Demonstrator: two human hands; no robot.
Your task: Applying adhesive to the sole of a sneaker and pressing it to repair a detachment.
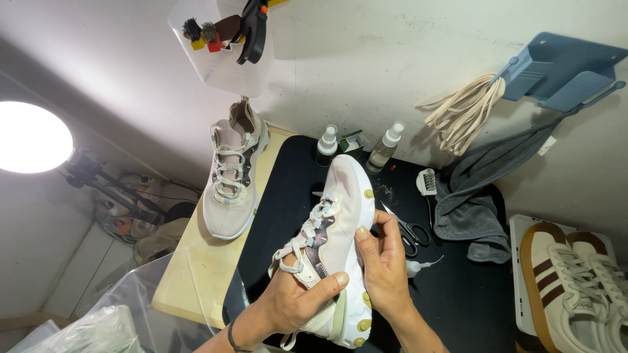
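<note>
Black mat (458, 307) lying bare at lower right, left hand (294, 301) and right hand (384, 265) gripping sneaker (340, 216) mid-frame, fingers closed around it, scissors (409, 232) just beside.

Black mat (451, 307) covers the work surface under the gripped sneaker (337, 242). Past the shoe's toe, two spray bottles (327, 145) and a small green box (353, 142) stand at the mat's far edge. Just right of the grip lie scissors (411, 233), a small white dropper bottle (413, 266) and, further out, a white brush (426, 181) beside a crumpled grey towel (474, 209). Left of the grip, a pale wooden board (196, 268) carries the matching second sneaker (232, 173). Far right, a white tray (517, 287) holds cream striped sneakers (575, 287).
</note>
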